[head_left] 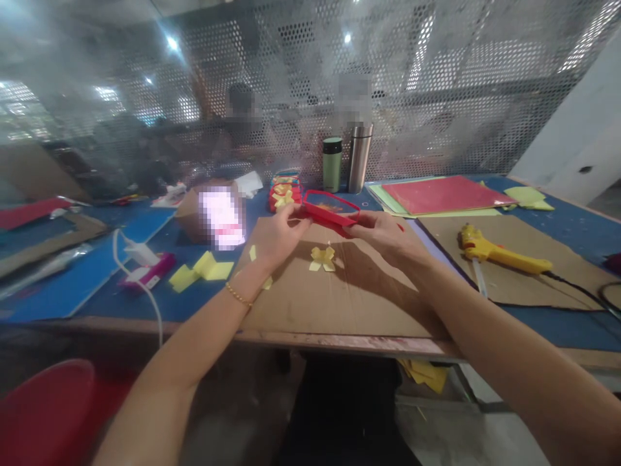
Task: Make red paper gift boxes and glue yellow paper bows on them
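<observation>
A small red paper basket-like piece with a thin looped strip (330, 218) is held up over the cardboard sheet (369, 304). The fingers of my left hand (284, 236) pinch its left end, and those of my right hand (381, 234) grip its right end. Below and between the hands, a yellow paper flower (323, 258) lies on the cardboard. Small yellow paper bits (253, 252) lie by my left wrist, partly hidden by it. Just behind my left hand sit several similar red pieces with yellow flowers (284, 193).
At right, a yellow hot glue gun (504, 254) rests on another cardboard piece (528, 288), its cord trailing right. Red and green sheets (446, 194) lie behind it. A green tumbler (332, 165) and steel flask (359, 158) stand at the back. A purple power strip (148, 270) lies left.
</observation>
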`<state>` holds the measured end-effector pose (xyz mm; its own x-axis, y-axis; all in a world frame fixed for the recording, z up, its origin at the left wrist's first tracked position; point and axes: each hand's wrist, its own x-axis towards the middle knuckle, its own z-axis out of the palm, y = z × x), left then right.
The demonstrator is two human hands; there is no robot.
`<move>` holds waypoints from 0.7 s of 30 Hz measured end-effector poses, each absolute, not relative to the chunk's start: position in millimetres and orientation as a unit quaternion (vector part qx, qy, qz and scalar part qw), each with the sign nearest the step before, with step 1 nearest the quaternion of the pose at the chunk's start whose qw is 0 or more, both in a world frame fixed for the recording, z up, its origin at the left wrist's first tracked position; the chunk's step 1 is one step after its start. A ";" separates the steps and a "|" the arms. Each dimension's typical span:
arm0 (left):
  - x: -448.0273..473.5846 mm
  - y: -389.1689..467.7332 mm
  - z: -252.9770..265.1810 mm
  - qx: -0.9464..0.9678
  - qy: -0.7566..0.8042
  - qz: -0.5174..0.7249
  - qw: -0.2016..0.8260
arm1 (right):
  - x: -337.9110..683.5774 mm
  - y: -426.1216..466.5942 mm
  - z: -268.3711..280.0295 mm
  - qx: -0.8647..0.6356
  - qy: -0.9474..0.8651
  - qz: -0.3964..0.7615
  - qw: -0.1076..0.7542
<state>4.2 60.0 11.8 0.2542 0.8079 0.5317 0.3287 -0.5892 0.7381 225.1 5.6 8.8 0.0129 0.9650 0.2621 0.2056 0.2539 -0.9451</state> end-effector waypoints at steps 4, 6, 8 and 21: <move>9.0 48.8 19.7 0.755 0.392 0.473 0.229 | 224.7 9.7 2.9 -0.490 -0.589 0.361 0.532; 10.2 44.0 22.2 0.757 0.402 0.465 0.221 | 225.6 12.3 0.5 -0.507 -0.595 0.332 0.529; 10.9 40.9 24.0 0.761 0.405 0.456 0.222 | 226.3 14.1 -0.5 -0.521 -0.605 0.305 0.519; 13.2 50.3 9.5 0.706 0.419 0.490 0.293 | 223.2 9.4 2.6 -0.501 -0.621 0.286 0.530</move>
